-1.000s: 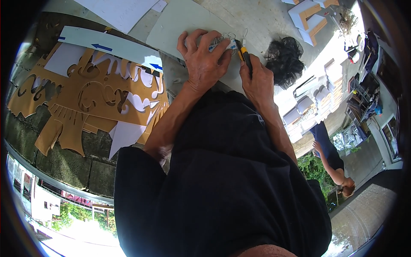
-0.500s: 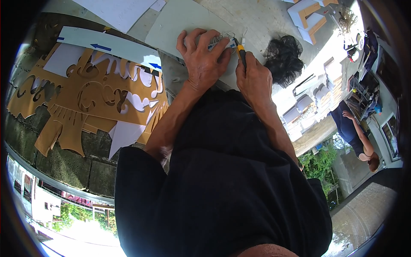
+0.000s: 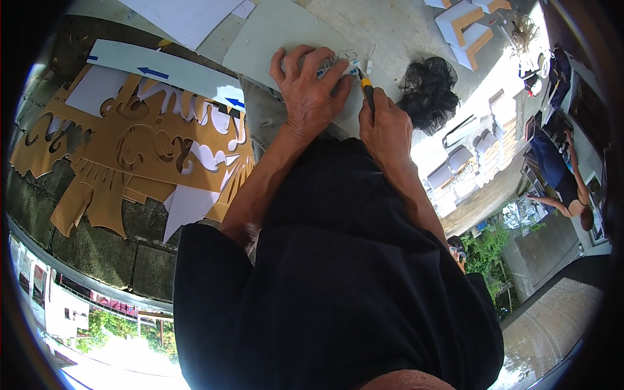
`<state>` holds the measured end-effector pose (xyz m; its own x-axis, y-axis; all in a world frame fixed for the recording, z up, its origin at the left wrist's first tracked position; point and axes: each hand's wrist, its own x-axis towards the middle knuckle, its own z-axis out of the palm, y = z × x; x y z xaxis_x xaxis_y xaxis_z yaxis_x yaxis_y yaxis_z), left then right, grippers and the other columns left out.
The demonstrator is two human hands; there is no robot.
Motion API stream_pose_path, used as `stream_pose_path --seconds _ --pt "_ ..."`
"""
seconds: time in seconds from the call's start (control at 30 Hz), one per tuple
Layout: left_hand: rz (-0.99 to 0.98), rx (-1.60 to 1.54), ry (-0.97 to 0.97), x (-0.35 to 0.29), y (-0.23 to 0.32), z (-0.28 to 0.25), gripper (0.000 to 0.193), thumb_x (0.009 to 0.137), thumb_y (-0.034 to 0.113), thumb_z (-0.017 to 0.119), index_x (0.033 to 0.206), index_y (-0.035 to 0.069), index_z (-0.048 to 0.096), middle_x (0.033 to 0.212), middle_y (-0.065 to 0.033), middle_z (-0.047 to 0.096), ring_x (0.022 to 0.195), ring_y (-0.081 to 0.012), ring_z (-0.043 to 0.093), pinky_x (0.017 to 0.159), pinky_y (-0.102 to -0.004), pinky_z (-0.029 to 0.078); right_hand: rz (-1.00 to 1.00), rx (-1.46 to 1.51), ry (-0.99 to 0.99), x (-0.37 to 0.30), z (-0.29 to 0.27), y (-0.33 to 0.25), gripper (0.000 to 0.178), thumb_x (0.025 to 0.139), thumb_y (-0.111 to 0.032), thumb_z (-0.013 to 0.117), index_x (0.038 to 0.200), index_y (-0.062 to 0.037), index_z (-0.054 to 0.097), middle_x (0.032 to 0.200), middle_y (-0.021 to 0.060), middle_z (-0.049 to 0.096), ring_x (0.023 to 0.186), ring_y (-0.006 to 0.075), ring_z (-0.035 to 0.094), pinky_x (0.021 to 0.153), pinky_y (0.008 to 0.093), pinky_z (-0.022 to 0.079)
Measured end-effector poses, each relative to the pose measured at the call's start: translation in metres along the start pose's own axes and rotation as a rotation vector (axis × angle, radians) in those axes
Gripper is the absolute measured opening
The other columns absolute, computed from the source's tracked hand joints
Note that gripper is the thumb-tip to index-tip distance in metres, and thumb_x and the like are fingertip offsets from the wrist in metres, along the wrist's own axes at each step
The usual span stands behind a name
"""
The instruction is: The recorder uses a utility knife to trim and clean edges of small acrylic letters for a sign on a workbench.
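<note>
Right grip (image 3: 387, 123) clasps yellow-black cutter (image 3: 368, 92); just beyond, blue-white piece (image 3: 353, 67) lies under splayed left grip (image 3: 311, 97).

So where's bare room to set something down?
Free: the pale board between left hand and white sheet; the grey surface between board and tan-edged pieces. Crowded: around the right hand and its yellow-black tool; among the tan panels at left.

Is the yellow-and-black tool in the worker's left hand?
No, the right hand grips the tool, while the left hand spreads over the pale board.
</note>
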<state>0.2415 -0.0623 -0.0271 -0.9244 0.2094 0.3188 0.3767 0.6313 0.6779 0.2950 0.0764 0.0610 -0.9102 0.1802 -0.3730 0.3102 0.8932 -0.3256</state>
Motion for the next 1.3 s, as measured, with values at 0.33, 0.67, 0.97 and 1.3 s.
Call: stream_pose_path --seconds 0.33,0.67,0.97,1.3 --pt "-0.002 -0.002 0.007 -0.001 -0.001 0.001 0.032 0.069 0.021 0.089 0.1 0.025 0.081 0.116 0.003 0.065 0.12 -0.0265 0.054 0.111 -0.06 0.032 0.033 0.054 -0.02 -0.002 -0.002 0.001 0.015 0.094 -0.012 0.065 0.096 0.0006 0.057 0.079 0.0211 0.067 0.066 0.0442 0.068 0.06 0.053 0.053" --pt "-0.002 -0.008 0.004 0.0 0.001 0.001 0.032 0.069 0.02 0.089 0.1 0.025 0.081 0.115 0.0032 0.065 0.119 -0.0264 0.054 0.111 -0.0593 0.032 0.042 0.082 -0.035 0.0 -0.005 0.004 0.014 0.094 -0.012 0.064 0.096 0.0017 0.059 0.08 0.0218 0.067 0.068 0.045 0.068 0.062 0.0535 0.052" --pt "-0.013 -0.019 0.014 0.001 0.002 -0.001 0.031 0.069 0.02 0.089 0.099 0.023 0.082 0.114 0.0025 0.066 0.119 -0.0266 0.054 0.111 -0.0592 0.032 0.065 0.127 -0.042 0.0 -0.011 -0.001 0.014 0.093 -0.01 0.064 0.093 0.003 0.06 0.077 0.0228 0.067 0.067 0.0447 0.067 0.062 0.053 0.052" --pt "0.006 -0.043 0.013 0.001 -0.001 -0.003 0.03 0.069 0.019 0.089 0.099 0.02 0.08 0.114 0.0024 0.065 0.117 -0.0268 0.055 0.11 -0.0594 0.033 0.239 0.503 -0.057 -0.002 -0.032 -0.001 0.024 0.1 -0.017 0.064 0.111 0.0032 0.061 0.074 0.0174 0.068 0.059 0.0282 0.068 0.057 0.0421 0.05"
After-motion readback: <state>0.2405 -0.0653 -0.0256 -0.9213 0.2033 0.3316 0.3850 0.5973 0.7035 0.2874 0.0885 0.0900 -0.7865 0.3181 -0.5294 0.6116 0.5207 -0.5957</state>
